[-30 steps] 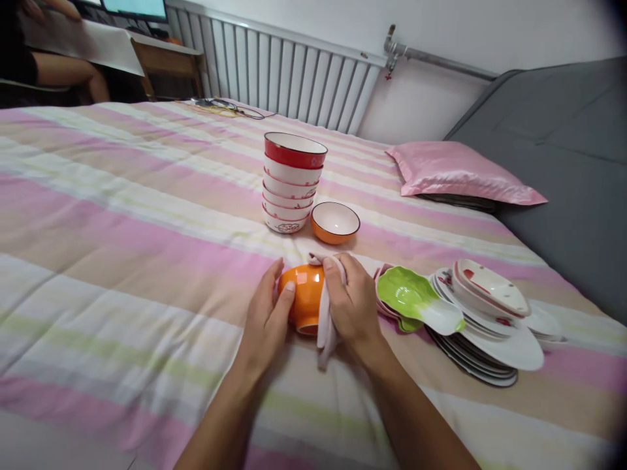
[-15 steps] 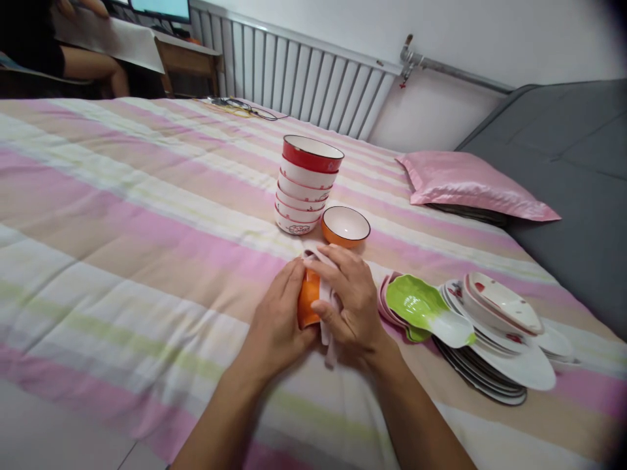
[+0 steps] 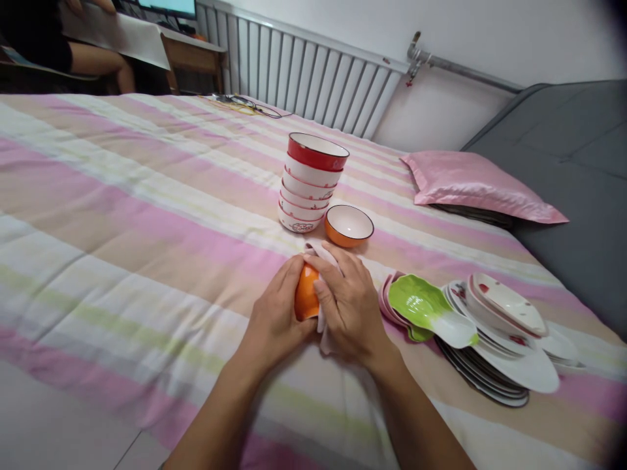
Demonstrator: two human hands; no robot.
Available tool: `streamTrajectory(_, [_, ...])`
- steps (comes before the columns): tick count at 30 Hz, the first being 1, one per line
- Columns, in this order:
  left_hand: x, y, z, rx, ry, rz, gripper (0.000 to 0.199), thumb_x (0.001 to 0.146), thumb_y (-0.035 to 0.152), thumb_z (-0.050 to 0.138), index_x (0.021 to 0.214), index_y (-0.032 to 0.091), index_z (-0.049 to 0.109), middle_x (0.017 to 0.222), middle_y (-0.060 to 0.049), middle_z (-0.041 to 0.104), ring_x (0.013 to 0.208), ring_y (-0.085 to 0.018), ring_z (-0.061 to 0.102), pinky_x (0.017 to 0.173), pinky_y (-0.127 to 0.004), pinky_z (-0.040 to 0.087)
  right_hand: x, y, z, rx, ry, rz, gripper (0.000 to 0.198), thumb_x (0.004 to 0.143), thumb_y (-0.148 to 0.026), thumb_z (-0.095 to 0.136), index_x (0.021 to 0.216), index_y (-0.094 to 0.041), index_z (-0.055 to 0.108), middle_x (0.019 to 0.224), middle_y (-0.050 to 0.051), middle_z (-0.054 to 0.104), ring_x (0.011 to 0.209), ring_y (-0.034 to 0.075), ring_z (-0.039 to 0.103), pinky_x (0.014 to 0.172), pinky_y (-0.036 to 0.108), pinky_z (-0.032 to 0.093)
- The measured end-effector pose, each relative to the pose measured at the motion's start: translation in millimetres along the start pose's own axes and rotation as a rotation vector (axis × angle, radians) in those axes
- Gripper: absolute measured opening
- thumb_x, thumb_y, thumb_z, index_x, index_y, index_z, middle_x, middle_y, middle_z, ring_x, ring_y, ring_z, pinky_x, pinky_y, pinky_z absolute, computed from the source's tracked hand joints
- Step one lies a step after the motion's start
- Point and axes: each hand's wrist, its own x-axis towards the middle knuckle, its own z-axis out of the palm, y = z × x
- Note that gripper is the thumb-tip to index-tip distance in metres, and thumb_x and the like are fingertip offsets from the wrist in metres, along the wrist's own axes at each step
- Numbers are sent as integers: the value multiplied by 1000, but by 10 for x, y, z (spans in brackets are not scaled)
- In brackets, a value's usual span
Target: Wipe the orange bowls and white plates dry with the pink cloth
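Between my hands is an orange bowl (image 3: 307, 294), turned on its side with part of its glossy outside showing. My left hand (image 3: 275, 305) grips its left side. Closed around a pale pinkish cloth (image 3: 323, 329), my right hand (image 3: 350, 301) presses it against the bowl's right side; much of both is hidden by the fingers. Just beyond stands another orange bowl (image 3: 349, 225) with a white inside and dark rim, upright on the bed. Left of it rises a stack of several white bowls (image 3: 306, 189), topped by a red-banded bowl (image 3: 318, 151).
Right of my hands lie green leaf-shaped dishes (image 3: 416, 301) over pink ones, beside stacked plates (image 3: 519, 369) and white dishes (image 3: 509, 303). A pink pillow (image 3: 480, 186) rests by the grey headboard (image 3: 563, 143). Cables (image 3: 245, 104) lie at the striped bed's far edge; a person (image 3: 95, 59) sits beyond.
The orange bowl has tilted slightly in my hands, and my right hand with the cloth has shifted a little over it. The whole view has moved slightly; the stacks stay put.
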Motion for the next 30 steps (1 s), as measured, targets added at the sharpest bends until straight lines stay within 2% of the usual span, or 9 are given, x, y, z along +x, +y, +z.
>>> streamTrajectory(7, [28,-14,14,6,43,-97,82,66,26,73,138,20,33,139,-13,47,129,-28,45,106,-43,39,20,175,22,381,56,120,36,99,-30,33,127,-29,55,137,2,52,130,20,42,109,44,32])
streamTrajectory(13, [42,-14,-1,-24,105,-156,84,60,32,78,133,21,38,135,-13,50,127,-31,47,103,-46,40,10,280,182,713,124,265,38,100,-35,29,127,-26,53,137,3,52,130,19,44,111,42,31])
streamTrajectory(16, [31,-15,-5,-30,132,-151,85,60,34,79,133,21,38,135,-13,51,127,-31,47,104,-46,40,3,290,211,774,143,321,37,100,-36,28,127,-25,52,137,4,52,129,19,45,110,42,32])
streamTrajectory(20, [5,34,8,54,103,-88,83,63,30,75,136,22,35,135,-12,52,124,-31,50,100,-46,44,-4,207,117,590,142,200,37,99,-34,31,128,-24,51,135,6,53,126,21,47,107,43,34])
streamTrajectory(23, [-13,95,51,128,88,-7,74,69,21,65,137,21,36,137,-13,52,125,-29,50,100,-43,45,-10,80,30,287,105,80,39,97,-33,33,132,-24,49,133,7,54,123,24,47,104,45,35])
streamTrajectory(26, [-25,143,109,176,113,79,60,81,17,51,138,20,35,138,-12,52,126,-25,50,99,-39,46,-20,-50,6,23,70,1,45,95,-37,36,136,-21,47,132,11,54,119,28,47,101,47,34])
streamTrajectory(30, [-35,161,143,223,117,93,51,86,21,47,136,18,39,133,-12,56,123,-24,53,97,-36,48,-33,-132,40,-127,58,-85,46,95,-38,36,136,-20,47,135,12,52,118,30,47,101,49,31])
